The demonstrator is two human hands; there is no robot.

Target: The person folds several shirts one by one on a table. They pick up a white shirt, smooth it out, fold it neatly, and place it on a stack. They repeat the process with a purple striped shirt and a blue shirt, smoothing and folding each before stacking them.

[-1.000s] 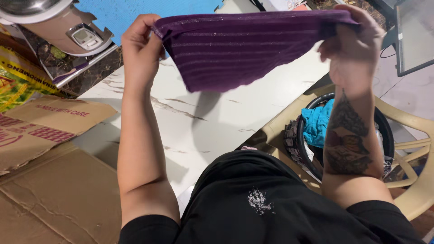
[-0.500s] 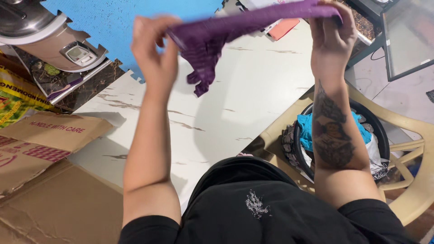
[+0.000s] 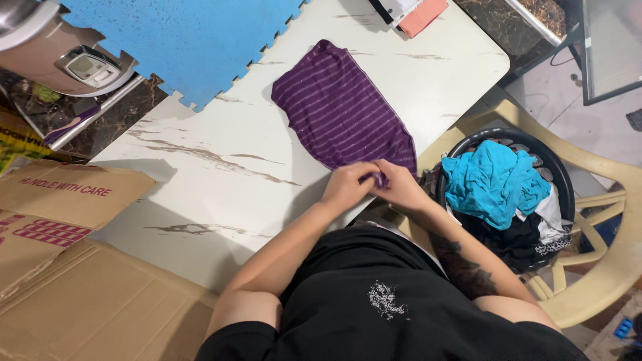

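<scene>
1. We see the purple striped cloth (image 3: pixel 341 113) lying flat on the white marbled bench (image 3: pixel 221 160), spread away from the body, probably so its edge is easy to work.
2. Our left hand (image 3: pixel 348 187) and right hand (image 3: pixel 400 187) meet at the near edge of the cloth; the fingers of both pinch this edge, closed on the fabric.
3. Beside the bench, on a beige plastic chair (image 3: pixel 602 200), stands a black round basket (image 3: pixel 562 180). It holds a turquoise garment (image 3: pixel 491 180) on top of dark and white clothes.

White marbled table (image 3: pixel 221 180), blue foam mat (image 3: pixel 180 40), beige plastic chair (image 3: pixel 602 281).
</scene>
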